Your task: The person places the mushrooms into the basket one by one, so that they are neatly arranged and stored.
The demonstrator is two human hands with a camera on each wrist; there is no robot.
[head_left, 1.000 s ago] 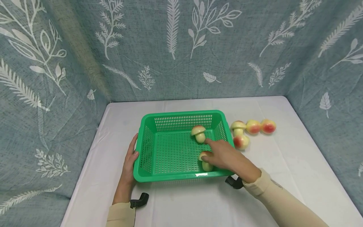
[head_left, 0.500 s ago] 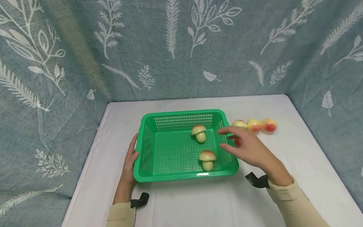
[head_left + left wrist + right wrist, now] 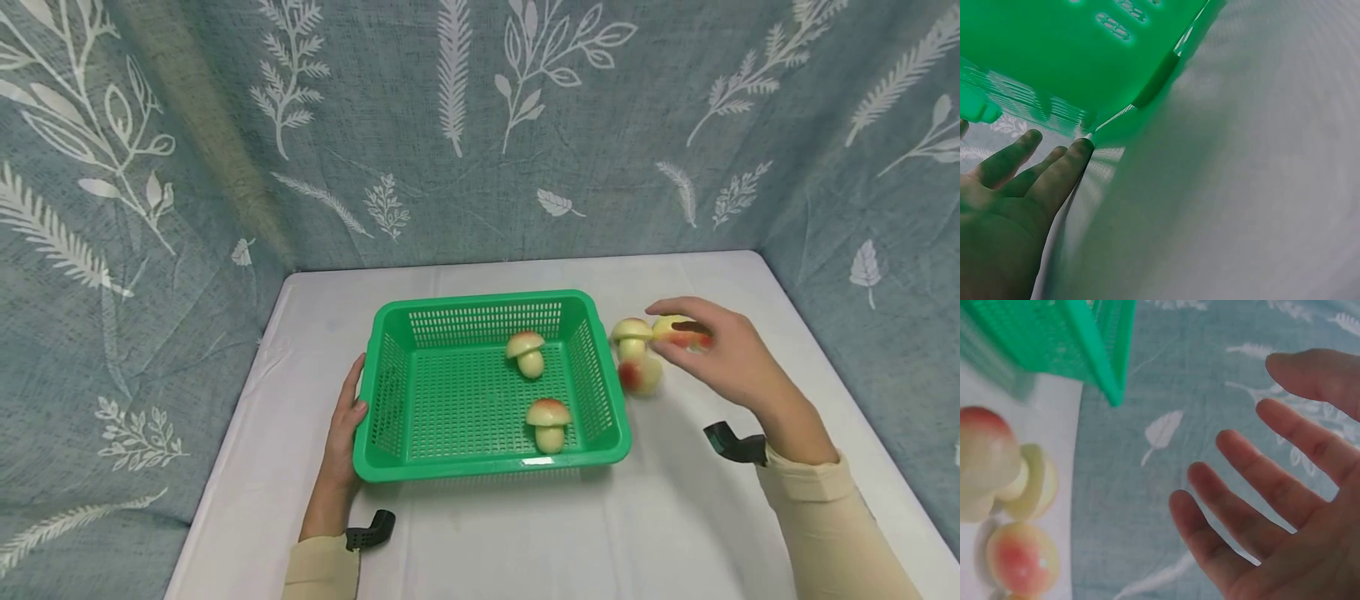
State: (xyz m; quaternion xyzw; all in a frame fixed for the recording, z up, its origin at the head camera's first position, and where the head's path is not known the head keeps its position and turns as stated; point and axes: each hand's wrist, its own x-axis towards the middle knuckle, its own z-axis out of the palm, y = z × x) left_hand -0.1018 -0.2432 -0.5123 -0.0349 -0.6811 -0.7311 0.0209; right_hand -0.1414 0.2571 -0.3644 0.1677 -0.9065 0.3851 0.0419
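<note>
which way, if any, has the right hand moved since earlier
Yes: in the head view, the right hand went from inside the basket to right of it.

We see a white table (image 3: 465,542), and on it sits a green basket (image 3: 487,469), with mushrooms (image 3: 632,330) lying close by its right side

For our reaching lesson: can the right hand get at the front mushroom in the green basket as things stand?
Probably yes: the right hand looks empty, and nothing covers the front mushroom; only the green basket's rim needs crossing.
</note>
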